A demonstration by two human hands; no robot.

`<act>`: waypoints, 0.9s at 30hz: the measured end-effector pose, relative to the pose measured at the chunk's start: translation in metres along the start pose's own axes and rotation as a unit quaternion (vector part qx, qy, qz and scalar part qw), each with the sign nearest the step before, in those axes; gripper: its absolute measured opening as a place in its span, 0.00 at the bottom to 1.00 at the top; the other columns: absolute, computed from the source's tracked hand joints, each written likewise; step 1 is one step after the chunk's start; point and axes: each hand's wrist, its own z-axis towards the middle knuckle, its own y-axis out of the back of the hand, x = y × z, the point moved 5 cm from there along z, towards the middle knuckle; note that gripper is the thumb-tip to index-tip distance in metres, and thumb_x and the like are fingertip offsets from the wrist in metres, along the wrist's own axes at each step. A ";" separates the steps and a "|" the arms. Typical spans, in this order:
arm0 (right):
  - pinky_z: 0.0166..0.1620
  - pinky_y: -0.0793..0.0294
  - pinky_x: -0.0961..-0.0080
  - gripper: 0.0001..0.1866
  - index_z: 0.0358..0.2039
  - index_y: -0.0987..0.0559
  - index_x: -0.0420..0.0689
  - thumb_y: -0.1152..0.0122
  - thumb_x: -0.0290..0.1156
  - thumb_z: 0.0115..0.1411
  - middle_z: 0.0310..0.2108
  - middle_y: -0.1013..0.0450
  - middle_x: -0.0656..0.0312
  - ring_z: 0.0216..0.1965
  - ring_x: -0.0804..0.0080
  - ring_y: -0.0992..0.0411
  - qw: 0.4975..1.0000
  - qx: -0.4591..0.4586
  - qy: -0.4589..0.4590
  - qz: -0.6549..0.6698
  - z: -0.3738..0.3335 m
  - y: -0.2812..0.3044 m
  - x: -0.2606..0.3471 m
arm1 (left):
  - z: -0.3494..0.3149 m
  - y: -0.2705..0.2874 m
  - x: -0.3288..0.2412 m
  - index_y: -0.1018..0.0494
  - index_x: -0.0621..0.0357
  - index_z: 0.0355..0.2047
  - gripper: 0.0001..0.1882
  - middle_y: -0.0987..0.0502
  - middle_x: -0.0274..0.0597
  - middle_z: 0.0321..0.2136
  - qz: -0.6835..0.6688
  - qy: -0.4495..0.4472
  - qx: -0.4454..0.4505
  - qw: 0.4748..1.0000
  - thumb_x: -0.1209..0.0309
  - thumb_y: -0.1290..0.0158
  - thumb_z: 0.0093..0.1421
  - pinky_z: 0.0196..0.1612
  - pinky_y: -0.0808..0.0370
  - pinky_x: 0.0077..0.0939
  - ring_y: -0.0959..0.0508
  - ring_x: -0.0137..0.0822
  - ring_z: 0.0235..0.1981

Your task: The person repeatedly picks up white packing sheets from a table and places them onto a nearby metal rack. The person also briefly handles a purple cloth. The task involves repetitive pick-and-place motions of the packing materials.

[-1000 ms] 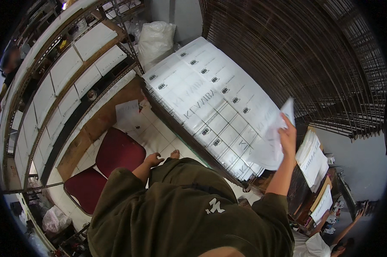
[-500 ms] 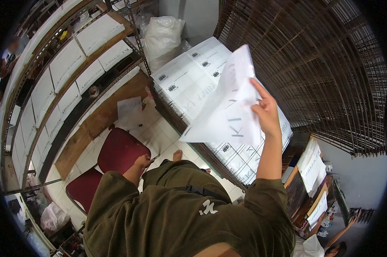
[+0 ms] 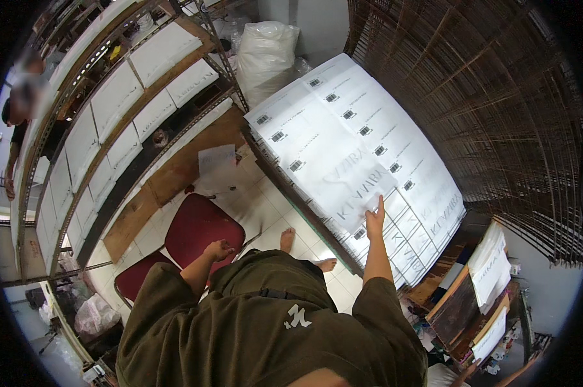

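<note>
My right hand (image 3: 375, 222) is at the near edge of a white printed sheet (image 3: 353, 193) that lies on a broad table of printed sheets. Its index finger stretches out over the paper and the other fingers look partly bent; I see no grip on the sheet. The table's top layer is a large white sheet (image 3: 395, 132) with rows of small dark printed blocks. My left hand (image 3: 218, 250) hangs low over a red chair (image 3: 201, 226), fingers curled in. A thin dark line runs close by it; whether the hand holds it is unclear.
On the left, a metal-framed shelf (image 3: 114, 103) carries stacks of white paper. A rusty wire rack (image 3: 472, 84) rises at the right. White plastic sacks (image 3: 266, 55) stand behind the table. Papers lie on a wooden stand (image 3: 456, 316) at lower right. Another person (image 3: 27, 97) is at far left.
The sheet that my right hand held up and folded now lies flat on the table. The hand has come down toward me and loosened. My left hand stays low near the chair.
</note>
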 end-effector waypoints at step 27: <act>0.20 0.40 0.86 0.45 0.62 0.49 0.52 0.55 0.10 0.42 0.51 0.36 0.57 0.17 0.84 0.44 0.995 -0.058 0.037 -0.070 0.010 -0.013 -0.051 | -0.047 0.029 -0.040 0.34 0.61 0.47 0.30 0.27 0.49 0.42 0.000 0.035 0.024 0.999 0.50 0.48 0.52 0.46 0.30 0.35 0.27 0.46 0.44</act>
